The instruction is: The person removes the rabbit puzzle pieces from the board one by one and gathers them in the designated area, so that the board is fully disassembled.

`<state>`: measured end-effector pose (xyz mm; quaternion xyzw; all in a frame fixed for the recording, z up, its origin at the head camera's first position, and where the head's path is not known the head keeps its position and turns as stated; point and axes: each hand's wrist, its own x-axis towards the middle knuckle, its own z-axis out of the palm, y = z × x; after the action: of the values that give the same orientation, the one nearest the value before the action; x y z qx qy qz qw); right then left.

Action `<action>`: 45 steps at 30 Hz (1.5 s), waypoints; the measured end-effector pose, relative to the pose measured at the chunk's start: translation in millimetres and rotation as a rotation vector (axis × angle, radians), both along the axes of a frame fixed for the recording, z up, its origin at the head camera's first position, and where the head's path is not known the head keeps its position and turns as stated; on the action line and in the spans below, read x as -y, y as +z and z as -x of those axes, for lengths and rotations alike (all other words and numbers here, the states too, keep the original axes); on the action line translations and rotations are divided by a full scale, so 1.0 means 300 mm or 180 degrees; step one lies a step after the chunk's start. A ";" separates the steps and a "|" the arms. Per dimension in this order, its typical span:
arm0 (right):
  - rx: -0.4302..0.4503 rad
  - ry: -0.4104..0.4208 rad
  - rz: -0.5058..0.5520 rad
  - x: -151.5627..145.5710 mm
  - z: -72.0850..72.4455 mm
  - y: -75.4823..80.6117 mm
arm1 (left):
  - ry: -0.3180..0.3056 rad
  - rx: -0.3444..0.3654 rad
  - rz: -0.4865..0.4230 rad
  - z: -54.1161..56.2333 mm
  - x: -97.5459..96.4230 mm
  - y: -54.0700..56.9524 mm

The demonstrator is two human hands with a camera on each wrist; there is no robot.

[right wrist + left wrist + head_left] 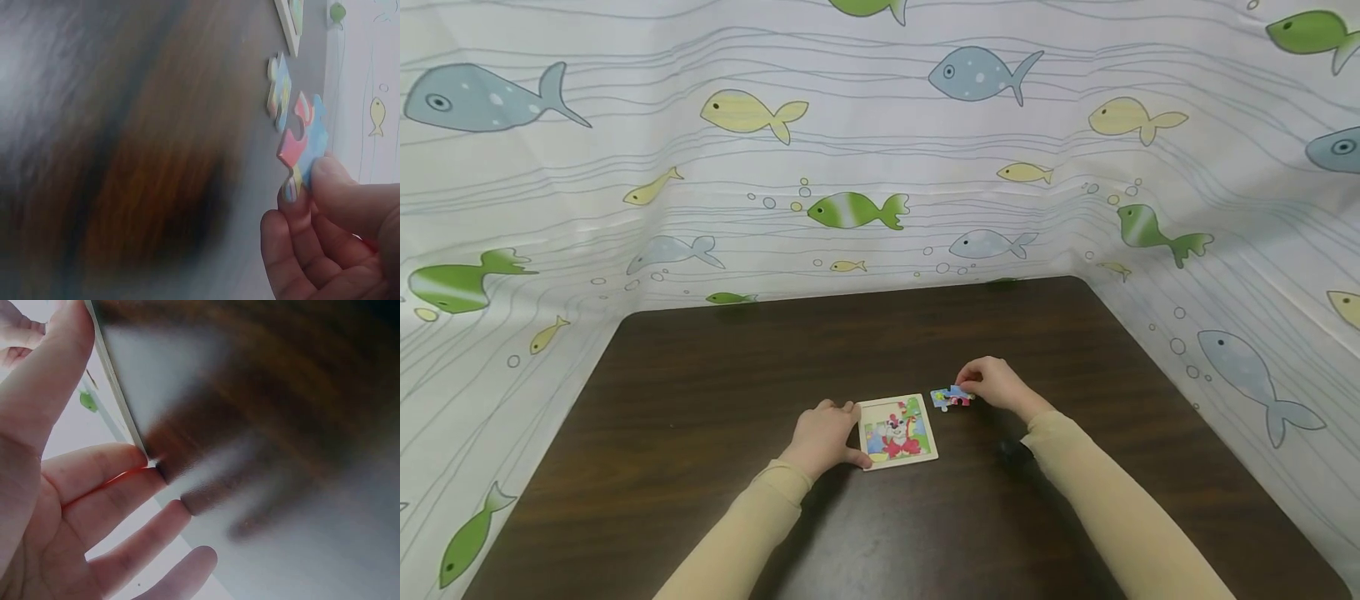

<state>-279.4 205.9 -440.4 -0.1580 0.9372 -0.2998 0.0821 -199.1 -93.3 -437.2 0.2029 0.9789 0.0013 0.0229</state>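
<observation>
A square light-wood puzzle tray [930, 433] lies on the table, partly filled with a picture of a pink-and-white animal; bare wood shows at its upper left. Along the tray's left side rests my left hand [822, 437], thumb at the near corner and index fingertip at the far one, fingers mostly straight. My right hand [996, 387] pinches a blue-and-pink jigsaw piece [314, 136] between thumb and fingers, tilted up in the right wrist view. Just left of it, a second jigsaw piece [940, 399], blue and yellow, lies beside the tray.
The dark brown wooden table [760, 350] has rounded far corners. White fabric with printed fish [850, 211] hangs round its back and sides. A dark blurred shape [1015, 452] shows under the right wrist.
</observation>
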 end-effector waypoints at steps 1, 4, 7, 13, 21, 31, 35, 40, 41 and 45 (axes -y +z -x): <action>0.0010 0.0003 -0.0007 -0.006 0.000 0.000 | 0.0004 -0.0001 0.0003 0.000 0.001 0.000; 0.0032 -0.0010 -0.0025 -0.026 0.002 -0.002 | 0.0005 0.0009 0.0000 0.000 0.001 0.002; 0.0026 -0.0034 -0.0058 -0.045 0.004 -0.005 | -0.0009 0.0019 -0.0015 0.001 0.000 0.001; 0.0014 -0.0082 -0.0163 -0.061 0.008 -0.015 | -0.0002 -0.0001 0.0004 0.001 0.001 -0.002; -0.0046 -0.0240 -0.0373 -0.033 0.016 -0.030 | -0.0018 -0.0025 0.0044 0.004 -0.001 0.000; -0.0146 -0.0209 -0.0318 -0.018 0.015 -0.037 | -0.0002 -0.0069 0.0062 -0.003 0.001 0.000; -0.0215 -0.0206 -0.0294 -0.019 0.012 -0.042 | -0.0001 -0.0055 0.0049 -0.006 0.000 0.004; -0.0272 -0.0222 -0.0249 -0.020 0.010 -0.048 | 0.0003 -0.0054 0.0066 -0.007 -0.002 0.003; -0.0272 -0.0235 -0.0245 -0.020 0.010 -0.049 | 0.0005 -0.0051 0.0072 -0.007 -0.002 0.003; -0.0253 -0.0276 -0.0235 -0.016 0.007 -0.050 | 0.0009 -0.0029 0.0083 -0.009 -0.001 0.005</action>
<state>-281.5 210.7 -455.4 -0.1259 0.9561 -0.2619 0.0376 -196.5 -93.0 -435.7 0.2012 0.9792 -0.0123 0.0211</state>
